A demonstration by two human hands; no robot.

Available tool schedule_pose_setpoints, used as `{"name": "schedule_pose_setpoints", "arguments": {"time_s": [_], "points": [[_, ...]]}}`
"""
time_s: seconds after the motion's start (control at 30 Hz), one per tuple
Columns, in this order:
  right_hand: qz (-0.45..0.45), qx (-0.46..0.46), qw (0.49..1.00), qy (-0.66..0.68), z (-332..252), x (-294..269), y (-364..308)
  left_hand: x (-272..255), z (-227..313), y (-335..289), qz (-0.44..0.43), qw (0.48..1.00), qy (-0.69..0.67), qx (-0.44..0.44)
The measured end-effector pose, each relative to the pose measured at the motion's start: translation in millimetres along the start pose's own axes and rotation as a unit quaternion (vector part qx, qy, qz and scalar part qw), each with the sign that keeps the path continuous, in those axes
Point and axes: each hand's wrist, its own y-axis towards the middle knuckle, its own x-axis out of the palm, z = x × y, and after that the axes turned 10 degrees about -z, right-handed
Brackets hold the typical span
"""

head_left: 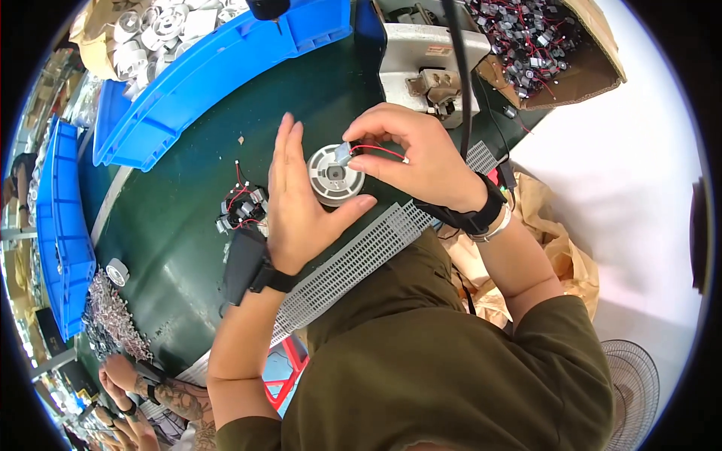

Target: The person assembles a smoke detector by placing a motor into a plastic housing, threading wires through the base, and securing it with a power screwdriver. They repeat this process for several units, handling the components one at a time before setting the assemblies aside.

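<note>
A round white plastic housing lies on the green work surface in front of me. My left hand stands at its left side, fingers stretched upward and thumb spread along its near edge; whether the palm touches it I cannot tell. Between thumb and fingertips, my right hand pinches a small silver motor with a red wire trailing from it. The motor is over the housing's upper right part. Left of my left hand lies a small heap of similar wired motors, partly hidden by that hand.
Long blue bins stand beyond, with white plastic parts behind. A metal machine fixture is at the far side, beside a cardboard box of motors. A black cable hangs nearby. Another person's hands are at lower left, near small metal parts.
</note>
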Motion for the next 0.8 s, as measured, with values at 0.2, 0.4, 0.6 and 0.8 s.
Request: {"name": "schedule_pose_setpoints", "arguments": {"time_s": [0.2, 0.4, 0.6, 0.8], "points": [[0.005, 0.023, 0.999, -0.032, -8, 5, 4, -9, -8, 0, -0.112, 0.992, -0.057, -0.023], [-0.047, -0.005, 0.988, -0.145, -7, 15, 16, -5, -20, -3, -0.089, 0.991, -0.100, 0.018], [-0.157, -0.105, 0.939, -0.289, -17, 3, 23, -8, -12, -2, -0.026, 0.998, 0.035, 0.039], [0.197, -0.191, 0.961, -0.038, -70, -16, 97, -29, -16, -2, -0.134, 0.983, -0.018, 0.122]]}}
